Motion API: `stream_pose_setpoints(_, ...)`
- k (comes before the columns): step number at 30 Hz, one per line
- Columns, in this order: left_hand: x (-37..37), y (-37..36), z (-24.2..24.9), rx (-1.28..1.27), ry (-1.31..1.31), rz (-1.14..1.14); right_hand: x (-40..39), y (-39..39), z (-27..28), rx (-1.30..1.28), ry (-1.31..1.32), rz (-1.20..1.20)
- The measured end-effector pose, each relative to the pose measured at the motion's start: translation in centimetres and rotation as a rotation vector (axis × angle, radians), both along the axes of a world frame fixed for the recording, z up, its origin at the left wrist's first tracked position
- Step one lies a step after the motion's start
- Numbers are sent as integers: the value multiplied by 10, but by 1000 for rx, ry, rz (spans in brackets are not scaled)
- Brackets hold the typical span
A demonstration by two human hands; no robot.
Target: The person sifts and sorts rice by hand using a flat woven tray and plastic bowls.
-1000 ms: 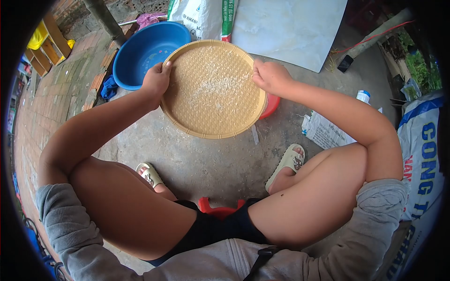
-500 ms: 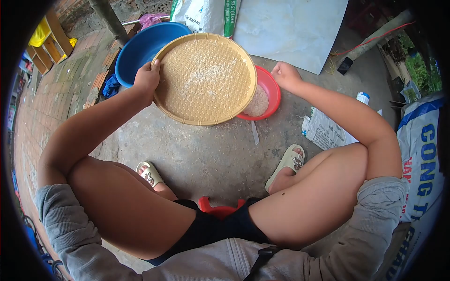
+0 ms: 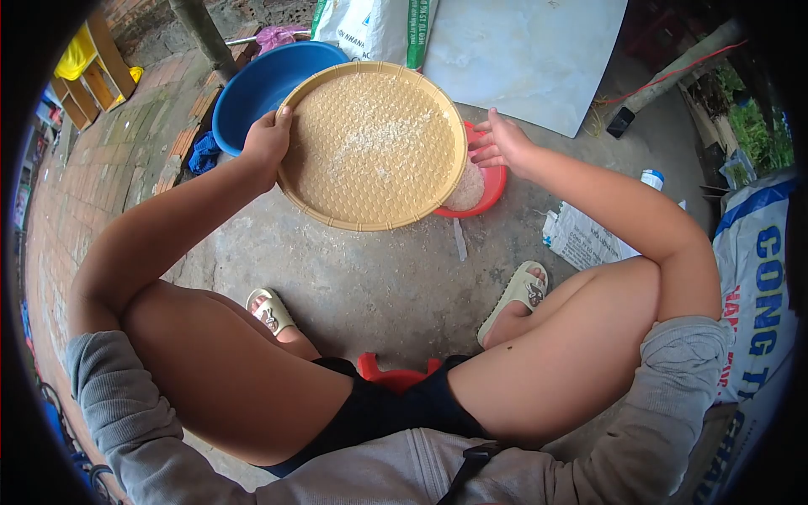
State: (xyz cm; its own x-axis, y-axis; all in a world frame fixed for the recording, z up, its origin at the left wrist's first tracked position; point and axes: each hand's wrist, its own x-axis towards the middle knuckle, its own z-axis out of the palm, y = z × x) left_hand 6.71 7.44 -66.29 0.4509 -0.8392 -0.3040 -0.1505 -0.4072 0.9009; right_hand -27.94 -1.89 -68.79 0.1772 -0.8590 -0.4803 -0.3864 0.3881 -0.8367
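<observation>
A round woven tray (image 3: 337, 189) with white grains (image 3: 383, 135) scattered on it is held up at its left rim by my left hand (image 3: 268, 145), thumb on top. My right hand (image 3: 503, 145) is just off the tray's right side, over a red basin (image 3: 495, 192), with its fingers spread and nothing in them. Pale grains (image 3: 468, 187) lie in the basin, which the tray partly covers. Behind the tray's upper left side stands a blue basin (image 3: 244, 101), also partly hidden.
White sacks (image 3: 358, 25) and a pale board (image 3: 522, 59) are at the back. An empty-looking printed bag (image 3: 585, 236) lies right of my foot, and a large sack (image 3: 757, 278) stands far right. I sit on a red stool (image 3: 396, 377). A dark phone-like object (image 3: 620, 121) is near a pole.
My right hand has opened from a curled shape, its fingers now spread beside the tray. The tray and my left hand have shifted slightly to the right in view.
</observation>
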Motion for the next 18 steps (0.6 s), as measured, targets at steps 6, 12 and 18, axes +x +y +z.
stream_pose_setpoints(6, -4, 5, 2, -2, 117, 6, 25, 24, 22, 168, -216, -29)
stream_pose_setpoints(12, -7, 4, 7, 33, 211, -63, 41, 35, 17, 105, -384, 2)
stream_pose_setpoints(18, -8, 6, 19, 216, 133, -155, 41, 42, 11, -20, -230, -55)
